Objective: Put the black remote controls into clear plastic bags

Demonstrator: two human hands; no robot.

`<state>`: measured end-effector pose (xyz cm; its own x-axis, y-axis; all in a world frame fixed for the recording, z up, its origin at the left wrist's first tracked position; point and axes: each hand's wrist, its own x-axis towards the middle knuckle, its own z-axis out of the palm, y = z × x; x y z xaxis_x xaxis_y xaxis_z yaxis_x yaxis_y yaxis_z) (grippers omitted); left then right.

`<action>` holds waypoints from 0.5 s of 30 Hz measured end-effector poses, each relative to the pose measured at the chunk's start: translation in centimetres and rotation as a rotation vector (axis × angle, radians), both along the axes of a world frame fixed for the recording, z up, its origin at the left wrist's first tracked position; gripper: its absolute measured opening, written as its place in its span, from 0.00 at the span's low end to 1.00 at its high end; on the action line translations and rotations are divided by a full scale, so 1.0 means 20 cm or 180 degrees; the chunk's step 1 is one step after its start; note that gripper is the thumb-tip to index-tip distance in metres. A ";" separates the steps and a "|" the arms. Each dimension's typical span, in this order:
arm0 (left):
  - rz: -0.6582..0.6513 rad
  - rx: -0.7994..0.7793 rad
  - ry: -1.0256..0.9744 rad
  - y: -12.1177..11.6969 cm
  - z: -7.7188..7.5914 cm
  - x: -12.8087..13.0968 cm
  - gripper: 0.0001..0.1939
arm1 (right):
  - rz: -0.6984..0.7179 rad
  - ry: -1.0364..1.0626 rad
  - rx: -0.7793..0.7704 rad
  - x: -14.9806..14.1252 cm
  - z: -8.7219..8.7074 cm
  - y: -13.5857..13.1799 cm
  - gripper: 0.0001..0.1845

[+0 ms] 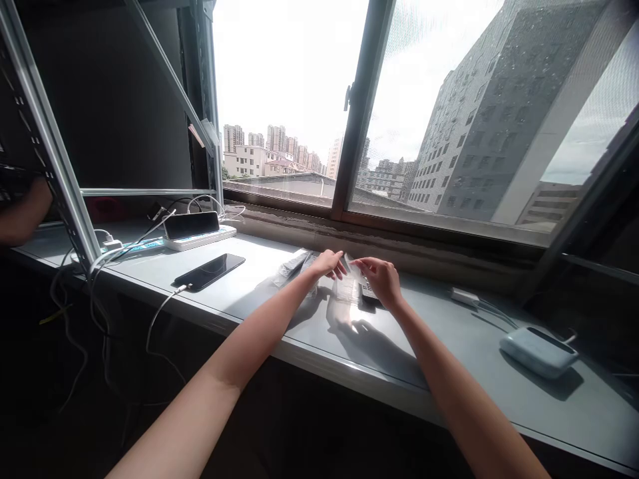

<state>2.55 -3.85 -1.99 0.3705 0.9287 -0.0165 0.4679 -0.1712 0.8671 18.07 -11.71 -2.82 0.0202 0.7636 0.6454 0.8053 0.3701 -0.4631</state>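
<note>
In the head view my right hand point(382, 277) pinches a small clear plastic piece point(353, 268) above the table by the window. My left hand point(328, 264) is at the plastic's other side, thumb and finger closed at its edge; its other fingers hang loosely. Below the hands lies a flat clear plastic packet point(347, 291). Beside it, partly hidden under my right hand, is a dark object with pale markings point(368, 293), its kind unclear. Crumpled grey-clear plastic bags point(295, 267) lie just left of my left hand.
A black phone point(212, 271) with a white cable lies to the left. Another phone point(192, 225) leans on a white power strip point(224, 232). A metal shelf frame point(54, 146) stands left, another person's arm point(24, 214) beyond it. At right are a white plug point(464, 297) and pale-blue device point(539, 351).
</note>
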 end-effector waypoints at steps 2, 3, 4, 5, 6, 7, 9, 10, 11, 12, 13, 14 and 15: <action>-0.0215 -0.0378 -0.0456 0.00 0.00 0.02 0.36 | 0.0096 0.0120 0.0250 0.00 0.01 0.00 0.25; -0.0242 -0.0531 -0.0665 0.00 -0.01 0.03 0.37 | 0.0152 0.0127 0.0321 0.00 0.01 0.00 0.25; -0.0236 -0.0695 -0.0895 0.00 -0.01 0.04 0.37 | 0.0197 0.0102 0.0365 0.00 0.01 0.00 0.24; -0.0238 -0.0861 -0.1119 0.01 -0.01 0.06 0.36 | 0.0232 0.0052 0.0392 -0.01 0.01 0.00 0.23; -0.0267 -0.1007 -0.1340 0.01 -0.02 0.06 0.35 | 0.0262 -0.0006 0.0416 -0.01 0.01 0.00 0.23; -0.0330 -0.1114 -0.1558 0.01 -0.02 0.07 0.34 | 0.0309 -0.0072 0.0432 -0.02 0.00 -0.01 0.24; -0.0515 -0.1199 -0.1937 0.00 -0.03 0.08 0.34 | 0.0455 -0.0192 0.0428 -0.04 0.00 -0.01 0.26; -0.0594 -0.1191 -0.2066 0.00 -0.03 0.08 0.35 | 0.0537 -0.0239 0.0412 -0.05 -0.01 -0.02 0.28; -0.0644 -0.1168 -0.2147 0.00 -0.03 0.08 0.37 | 0.0615 -0.0274 0.0401 -0.05 -0.01 -0.02 0.28; -0.0683 -0.1145 -0.2183 0.00 -0.03 0.08 0.39 | 0.0688 -0.0298 0.0402 -0.06 -0.01 -0.03 0.29; -0.0721 -0.1128 -0.2185 0.00 -0.03 0.08 0.41 | 0.0749 -0.0318 0.0413 -0.06 -0.01 -0.03 0.29; -0.0753 -0.1106 -0.2180 0.00 -0.03 0.09 0.43 | 0.0791 -0.0333 0.0431 -0.06 -0.01 -0.03 0.29; -0.0778 -0.1072 -0.2193 0.00 -0.03 0.09 0.44 | 0.0815 -0.0347 0.0434 -0.06 0.00 -0.03 0.28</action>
